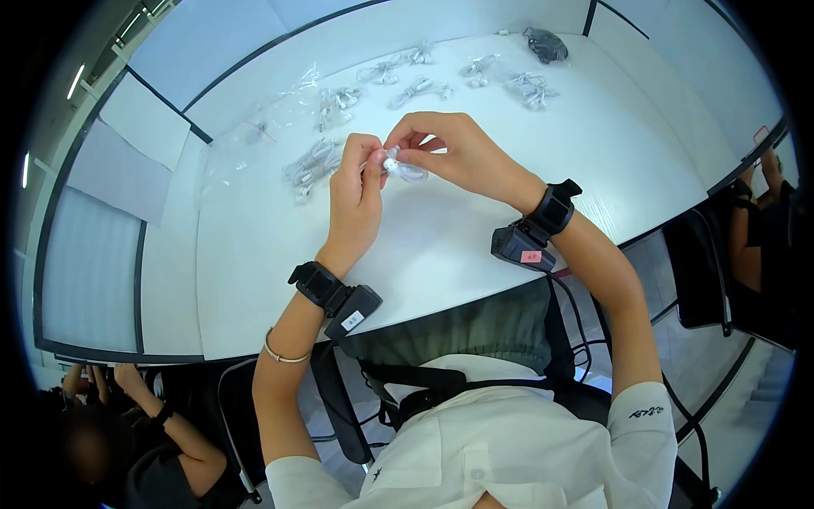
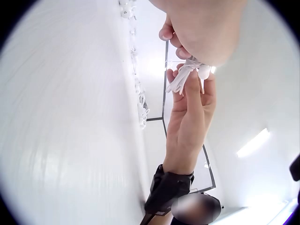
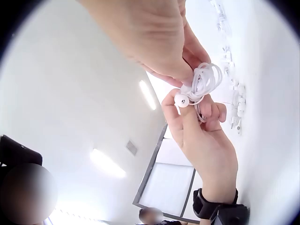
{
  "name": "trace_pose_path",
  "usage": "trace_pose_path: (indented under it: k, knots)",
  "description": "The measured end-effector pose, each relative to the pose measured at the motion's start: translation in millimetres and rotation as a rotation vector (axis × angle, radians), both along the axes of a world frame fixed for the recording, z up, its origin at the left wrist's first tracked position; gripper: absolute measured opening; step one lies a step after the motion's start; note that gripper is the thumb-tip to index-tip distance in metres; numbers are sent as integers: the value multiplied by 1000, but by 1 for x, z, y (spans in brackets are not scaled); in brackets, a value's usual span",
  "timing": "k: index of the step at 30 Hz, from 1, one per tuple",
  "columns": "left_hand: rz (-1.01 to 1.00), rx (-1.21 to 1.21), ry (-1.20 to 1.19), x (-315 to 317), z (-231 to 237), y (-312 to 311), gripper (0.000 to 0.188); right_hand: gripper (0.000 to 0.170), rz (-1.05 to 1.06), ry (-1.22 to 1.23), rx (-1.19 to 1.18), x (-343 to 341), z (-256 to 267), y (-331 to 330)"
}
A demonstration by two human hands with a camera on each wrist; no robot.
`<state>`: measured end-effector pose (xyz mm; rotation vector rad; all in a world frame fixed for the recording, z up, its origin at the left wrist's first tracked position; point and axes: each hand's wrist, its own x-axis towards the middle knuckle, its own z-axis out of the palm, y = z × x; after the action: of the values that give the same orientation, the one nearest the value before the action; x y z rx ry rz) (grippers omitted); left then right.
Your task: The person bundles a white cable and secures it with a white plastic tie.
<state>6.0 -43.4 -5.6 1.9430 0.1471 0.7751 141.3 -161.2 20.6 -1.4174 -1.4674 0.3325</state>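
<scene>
A coiled bundle of white earphones (image 1: pixel 410 172) is held between both hands above the white table. My left hand (image 1: pixel 360 182) grips the bundle at its middle, thumb on top. From the right, my right hand (image 1: pixel 454 153) pinches it between thumb and fingertips. Loops of thin white cord (image 3: pixel 209 78) stick out beside the right fingers in the right wrist view, and a round white earbud (image 3: pixel 182 100) with small holes lies at the left fingertips. In the left wrist view, folded cord ends (image 2: pixel 182 82) hang out between the hands, with part of the bundle hidden by the left palm.
On the white table (image 1: pixel 526 170), several more bundles of white cord (image 1: pixel 421 91) lie in a loose row toward the back. One bundle (image 1: pixel 315 163) lies just left of my hands. Clear plastic bags (image 1: pixel 263 127) are at the back left, a black mesh bundle (image 1: pixel 545 46) at the back right.
</scene>
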Motion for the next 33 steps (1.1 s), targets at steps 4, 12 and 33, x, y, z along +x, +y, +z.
trace_pose_path:
  k: [4,12,33]
  knots:
    - [0,4,15,0,1,1,12,17,-9,-20,8,0,-1,0]
    - [-40,-72,39,3,2,-2,14,22,12,111,-40,0,-5,1]
    - [-114,-357,142,8,-8,7,18,19,-103,-75,17,-5,-7,4]
